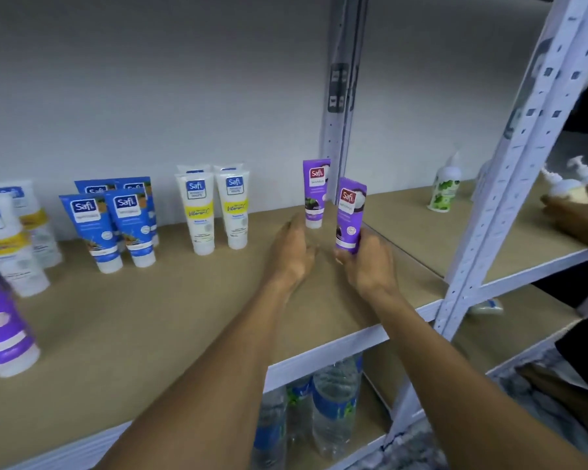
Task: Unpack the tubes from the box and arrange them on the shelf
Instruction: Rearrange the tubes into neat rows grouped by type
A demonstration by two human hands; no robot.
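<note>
One tube [350,215] in right hand [370,266] — shelf edge [421,262] alongside.

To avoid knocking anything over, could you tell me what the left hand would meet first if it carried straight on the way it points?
Most likely the standing purple tube, just beyond the left hand; depth is unclear, so it might slip past.

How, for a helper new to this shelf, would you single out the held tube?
On the brown shelf board, look right to the white post. Two purple tubes are there; the held tube is the nearer, gripped at its base by the right hand; the other tube stands free behind.
</note>
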